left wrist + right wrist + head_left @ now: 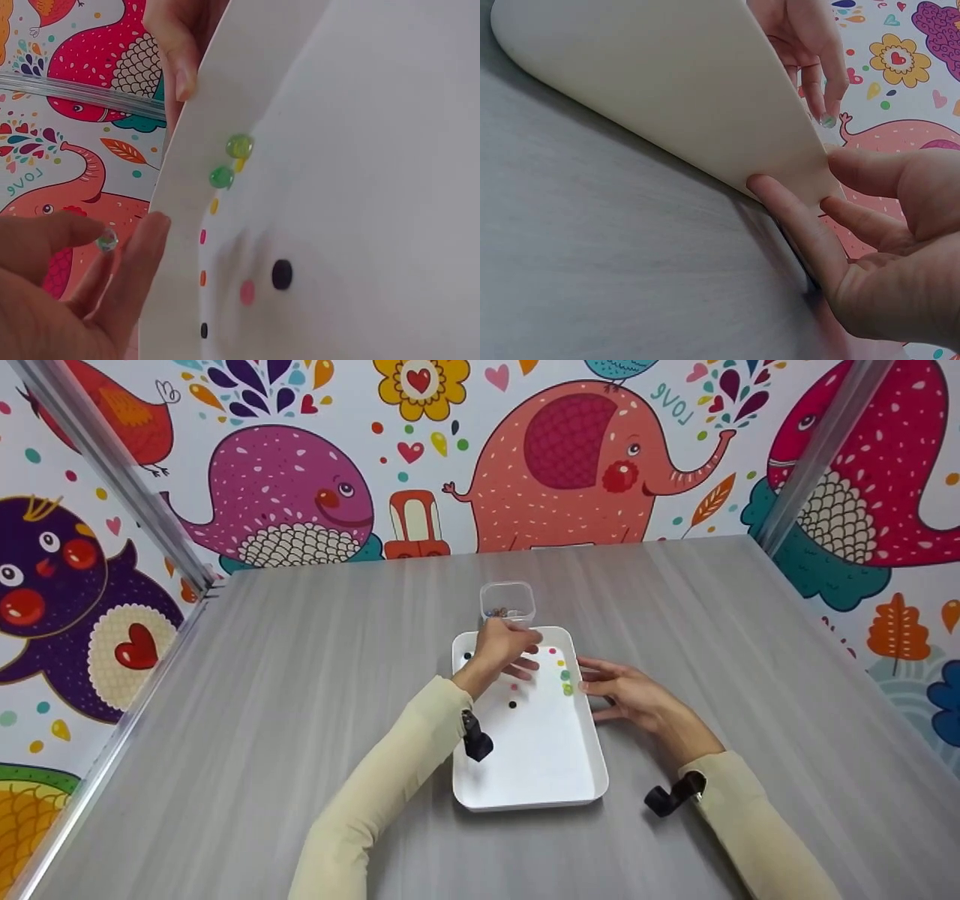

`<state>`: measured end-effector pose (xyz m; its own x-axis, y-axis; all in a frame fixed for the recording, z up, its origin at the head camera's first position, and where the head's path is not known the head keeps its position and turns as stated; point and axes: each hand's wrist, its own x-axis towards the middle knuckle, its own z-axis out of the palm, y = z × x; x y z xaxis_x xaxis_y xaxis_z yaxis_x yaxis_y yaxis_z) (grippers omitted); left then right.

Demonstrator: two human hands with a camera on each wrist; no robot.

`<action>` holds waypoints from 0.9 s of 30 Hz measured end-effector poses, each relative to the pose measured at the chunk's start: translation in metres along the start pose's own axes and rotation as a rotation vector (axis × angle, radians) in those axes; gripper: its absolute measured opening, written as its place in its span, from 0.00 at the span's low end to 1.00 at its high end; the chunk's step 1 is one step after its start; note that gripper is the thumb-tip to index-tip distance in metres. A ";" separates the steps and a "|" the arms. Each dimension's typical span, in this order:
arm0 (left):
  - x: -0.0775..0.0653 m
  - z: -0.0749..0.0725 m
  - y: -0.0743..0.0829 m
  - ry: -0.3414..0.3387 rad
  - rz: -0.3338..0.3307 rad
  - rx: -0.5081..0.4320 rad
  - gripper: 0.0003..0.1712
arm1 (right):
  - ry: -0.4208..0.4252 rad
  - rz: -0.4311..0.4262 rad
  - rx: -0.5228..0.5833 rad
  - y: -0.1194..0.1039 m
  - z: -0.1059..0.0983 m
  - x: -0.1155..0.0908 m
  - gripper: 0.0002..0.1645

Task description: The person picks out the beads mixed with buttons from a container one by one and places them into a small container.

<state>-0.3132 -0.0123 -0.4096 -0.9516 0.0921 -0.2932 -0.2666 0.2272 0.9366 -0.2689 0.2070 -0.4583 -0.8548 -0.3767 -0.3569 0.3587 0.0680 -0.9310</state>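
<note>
My left hand (502, 649) hovers over the far half of a white tray (525, 769). It pinches a clear glass marble (107, 240) with a green streak between thumb and fingertips. A green marble (221, 177) and a yellow-green marble (239, 146) lie inside the tray along its right wall, beside yellow dots (214, 205). At the tray's right side, my right hand (634, 697) rests its fingertips on the outer wall, the fingers fairly straight. Pink (514, 687) and black dots (512, 705) mark the tray floor.
Just beyond the tray's far edge stands a clear plastic container (508, 585) with several marbles (499, 613) in it. The grey table (300, 697) is bordered by printed cartoon walls (420, 457) and metal posts (112, 472).
</note>
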 end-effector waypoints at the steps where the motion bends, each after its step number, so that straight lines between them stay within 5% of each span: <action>1: 0.000 -0.001 0.000 0.004 0.001 -0.002 0.13 | 0.001 0.000 0.000 0.000 0.000 0.000 0.42; 27: 0.001 -0.017 0.003 0.113 -0.017 -0.004 0.12 | -0.001 -0.001 -0.004 0.000 -0.001 0.000 0.43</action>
<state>-0.3176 -0.0277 -0.4043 -0.9581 -0.0215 -0.2858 -0.2832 0.2234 0.9327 -0.2692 0.2081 -0.4583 -0.8551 -0.3773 -0.3557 0.3563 0.0710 -0.9317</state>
